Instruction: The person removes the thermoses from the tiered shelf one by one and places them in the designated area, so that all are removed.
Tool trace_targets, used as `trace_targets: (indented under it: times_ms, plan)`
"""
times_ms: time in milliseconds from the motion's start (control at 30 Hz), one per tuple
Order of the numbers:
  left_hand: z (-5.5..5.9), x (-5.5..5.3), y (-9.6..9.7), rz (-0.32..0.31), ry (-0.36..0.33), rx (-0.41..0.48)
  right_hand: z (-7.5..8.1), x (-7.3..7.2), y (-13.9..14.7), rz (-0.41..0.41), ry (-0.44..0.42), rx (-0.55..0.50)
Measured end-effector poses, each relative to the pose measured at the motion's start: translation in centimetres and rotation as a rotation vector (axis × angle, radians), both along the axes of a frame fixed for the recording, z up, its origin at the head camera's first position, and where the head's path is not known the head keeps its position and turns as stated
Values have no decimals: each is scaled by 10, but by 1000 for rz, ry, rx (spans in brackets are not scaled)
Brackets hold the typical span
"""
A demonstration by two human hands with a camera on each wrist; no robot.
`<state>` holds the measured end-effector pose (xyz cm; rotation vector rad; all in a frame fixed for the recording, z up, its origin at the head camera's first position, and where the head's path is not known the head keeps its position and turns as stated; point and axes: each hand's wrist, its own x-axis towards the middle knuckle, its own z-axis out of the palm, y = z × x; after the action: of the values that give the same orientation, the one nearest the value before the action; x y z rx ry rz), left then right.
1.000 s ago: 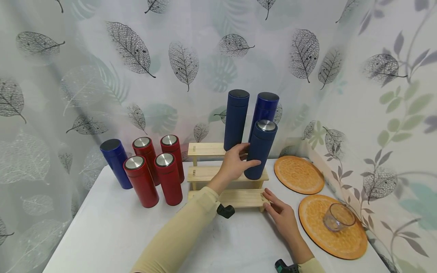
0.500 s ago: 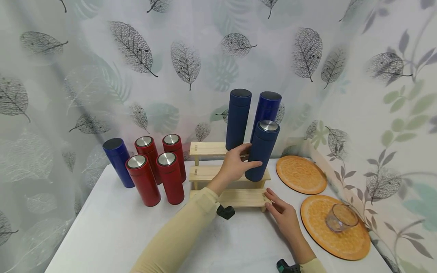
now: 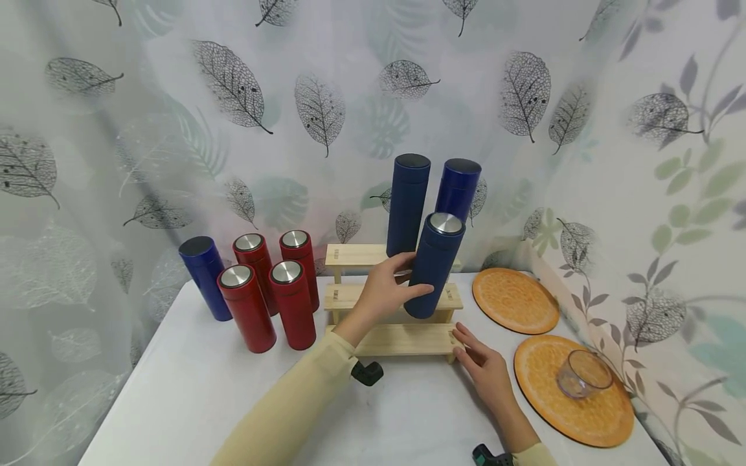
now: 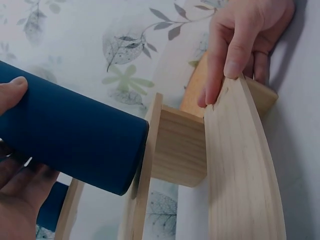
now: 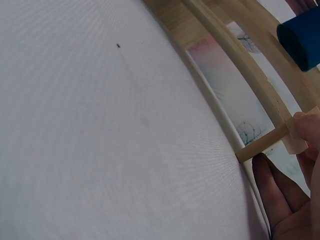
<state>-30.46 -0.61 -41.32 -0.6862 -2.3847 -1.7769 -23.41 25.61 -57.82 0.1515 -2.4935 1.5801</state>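
My left hand (image 3: 384, 290) grips a dark blue thermos bottle (image 3: 438, 262) with a silver lid, thumb on the near side. The bottle leans slightly, and its base is close over the middle step of a three-step wooden rack (image 3: 396, 340). In the left wrist view the bottle's base (image 4: 132, 155) lies right at the edge of a step. My right hand (image 3: 485, 366) pinches the right end of the lowest step, thumb and fingers around the board (image 4: 235, 150). Behind the held bottle, a navy bottle (image 3: 408, 204) and a shiny blue bottle (image 3: 458, 188) stand on the top step.
Left of the rack stand several red bottles (image 3: 294, 310) with silver lids and one blue bottle (image 3: 205, 278). On the right lie two round orange mats (image 3: 515, 301), the nearer one bearing a clear glass (image 3: 583, 374). A leaf-patterned curtain (image 3: 262, 162) hangs behind the table.
My left hand has shifted the held bottle to the left and slightly lower, uncovering more of the right end of the upper steps. My right hand stays at the lowest step's end.
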Motion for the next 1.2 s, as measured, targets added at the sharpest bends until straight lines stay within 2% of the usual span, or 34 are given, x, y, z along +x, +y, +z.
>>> trace_targets:
  times_ms: [333,633,767,933,1200]
  plan:
    - [6,12,-15,-7,28,35,1,0,1,-16,-10,-11]
    - [8,31,-38,-10,43,72,0,1,-2,-28,-27,-2]
    - [9,40,-48,2,30,76,0,0,-2,-26,-28,-3]
    - [10,52,-58,-11,20,78,0,1,-2,-31,-28,2]
    - [9,65,-74,-16,8,105,-1,1,-1,-19,12,-6]
